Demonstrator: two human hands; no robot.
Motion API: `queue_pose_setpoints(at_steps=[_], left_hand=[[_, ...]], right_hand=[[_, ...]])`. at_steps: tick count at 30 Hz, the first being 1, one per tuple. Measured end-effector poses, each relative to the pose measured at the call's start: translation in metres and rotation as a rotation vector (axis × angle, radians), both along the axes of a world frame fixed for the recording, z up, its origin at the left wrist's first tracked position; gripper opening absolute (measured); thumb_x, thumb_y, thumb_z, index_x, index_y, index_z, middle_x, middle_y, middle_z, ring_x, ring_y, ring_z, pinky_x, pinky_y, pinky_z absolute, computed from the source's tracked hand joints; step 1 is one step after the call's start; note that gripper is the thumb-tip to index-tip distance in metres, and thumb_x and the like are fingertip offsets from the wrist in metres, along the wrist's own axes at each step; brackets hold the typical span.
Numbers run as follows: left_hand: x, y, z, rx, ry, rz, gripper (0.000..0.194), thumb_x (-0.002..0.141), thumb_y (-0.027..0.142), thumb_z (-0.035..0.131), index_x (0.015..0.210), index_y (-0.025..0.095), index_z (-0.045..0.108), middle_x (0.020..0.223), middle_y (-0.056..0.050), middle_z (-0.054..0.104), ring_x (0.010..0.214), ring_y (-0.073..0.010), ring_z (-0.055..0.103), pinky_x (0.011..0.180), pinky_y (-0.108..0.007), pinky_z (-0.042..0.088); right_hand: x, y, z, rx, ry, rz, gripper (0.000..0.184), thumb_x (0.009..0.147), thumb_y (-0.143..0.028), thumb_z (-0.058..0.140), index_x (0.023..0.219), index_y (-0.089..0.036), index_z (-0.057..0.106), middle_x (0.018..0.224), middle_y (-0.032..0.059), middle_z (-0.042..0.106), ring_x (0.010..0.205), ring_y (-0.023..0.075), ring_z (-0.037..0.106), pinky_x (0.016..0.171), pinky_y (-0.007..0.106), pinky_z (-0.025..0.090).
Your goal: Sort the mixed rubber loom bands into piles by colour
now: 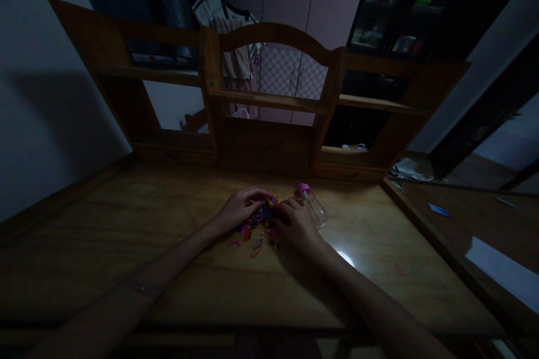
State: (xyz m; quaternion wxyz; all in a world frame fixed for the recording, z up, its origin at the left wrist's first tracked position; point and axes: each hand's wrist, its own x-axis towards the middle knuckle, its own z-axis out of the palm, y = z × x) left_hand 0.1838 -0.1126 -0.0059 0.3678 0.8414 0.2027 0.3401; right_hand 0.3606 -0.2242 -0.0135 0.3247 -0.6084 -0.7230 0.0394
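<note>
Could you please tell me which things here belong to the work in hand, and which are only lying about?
In the work:
small colourful pieces, at the left hand and right hand;
perhaps the pink-topped bottle, beside the right hand.

Only lying about, apparently:
blue card;
white paper;
hanging clothes.

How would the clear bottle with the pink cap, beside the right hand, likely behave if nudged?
The clear bottle with the pink cap is probably light: its see-through body shows no contents I can make out. It may roll, since it looks rounded and seems to lie on its side. The brown wooden tabletop reflects light, so it might slide too.
</note>
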Motion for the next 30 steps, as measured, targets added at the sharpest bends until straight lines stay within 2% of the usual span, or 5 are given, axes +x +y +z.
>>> queue_pose_setpoints(at_steps=[5,9,14,21,30], left_hand=[[0.001,0.0052,-0.0006,0.038,-0.059,-0.001,0.02,0.087,0.024,0.057,0.104,0.021,0.069,0.105,-0.005,0.066,0.101,-0.0187,0.063,0.09,-0.033,0.051],[0.0011,0.0075,-0.0037,-0.045,-0.104,-0.011,0.023,0.086,0.024,0.058,0.107,0.02,0.067,0.111,-0.008,0.064,0.103,-0.0196,0.064,0.094,-0.035,0.051],[0.0005,0.0072,-0.0073,-0.139,-0.089,0.015,0.027,0.084,0.03,0.061,0.108,0.02,0.066,0.106,-0.006,0.07,0.099,-0.02,0.066,0.092,-0.036,0.052],[-0.0014,0.0069,-0.0001,-0.037,-0.015,0.102,0.024,0.086,0.033,0.058,0.102,0.021,0.07,0.102,-0.005,0.071,0.096,-0.0198,0.066,0.085,-0.033,0.053],[-0.0027,0.0094,-0.0013,-0.04,-0.006,0.104,0.023,0.085,0.027,0.054,0.098,0.02,0.072,0.097,-0.004,0.073,0.094,-0.0196,0.067,0.086,-0.032,0.052]], right_hand=[[0.0013,0.0015,-0.0008,0.012,0.05,-0.02,0.036,0.08,-0.006,0.06,0.113,-0.02,0.061,0.101,0.0058,0.063,0.091,0.0197,0.059,0.082,0.033,0.045],[-0.0002,0.0004,0.0013,0.045,0.091,-0.011,0.048,0.081,-0.005,0.057,0.125,-0.023,0.055,0.101,0.0047,0.064,0.089,0.019,0.059,0.081,0.032,0.046],[0.0001,-0.0006,0.007,0.105,0.12,-0.032,0.038,0.085,-0.01,0.056,0.121,-0.022,0.057,0.104,0.0052,0.066,0.094,0.0202,0.059,0.085,0.034,0.045],[0.0034,-0.0013,0.008,0.147,0.166,-0.038,0.022,0.092,-0.017,0.05,0.11,-0.021,0.062,0.104,0.0055,0.066,0.095,0.0194,0.06,0.086,0.033,0.045],[0.0052,0.0003,0.0087,0.141,0.166,-0.055,0.022,0.093,-0.016,0.046,0.105,-0.021,0.065,0.099,0.0057,0.068,0.094,0.0196,0.062,0.084,0.032,0.047]])
